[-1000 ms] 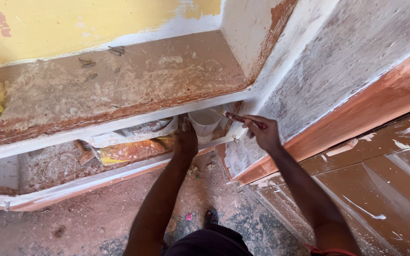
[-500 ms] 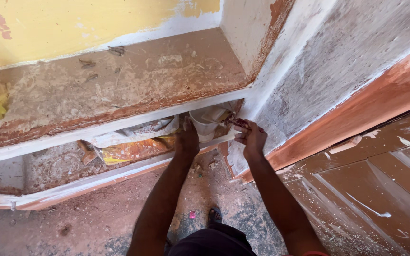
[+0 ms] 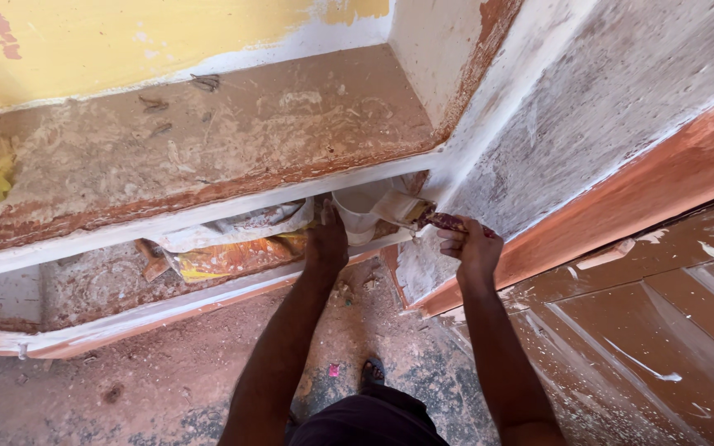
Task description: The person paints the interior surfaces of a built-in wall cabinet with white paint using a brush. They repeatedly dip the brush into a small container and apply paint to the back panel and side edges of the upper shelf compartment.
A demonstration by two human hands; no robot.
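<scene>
My right hand (image 3: pixel 471 244) grips a paintbrush (image 3: pixel 431 218) with a reddish, paint-caked handle; its bristle end points left, against a white paint-smeared container (image 3: pixel 359 213). That container sits on the lower ledge under the wide shelf. My left hand (image 3: pixel 326 242) rests on the container's near left side, fingers against it. Both arms reach forward from the bottom of the view. Whether the bristles dip inside the container is hidden by its rim and a white flap.
A rough, paint-stained shelf (image 3: pixel 192 149) runs across the top, below a yellow wall (image 3: pixel 109 41). Crumpled orange and white bags (image 3: pixel 233 244) lie on the lower ledge. A grey plastered wall with an orange band (image 3: pixel 621 190) rises at right. The dusty red floor (image 3: pixel 159 372) is below.
My right hand has moved left and down with the brush, bringing its tip to the container. My left hand stays on the container.
</scene>
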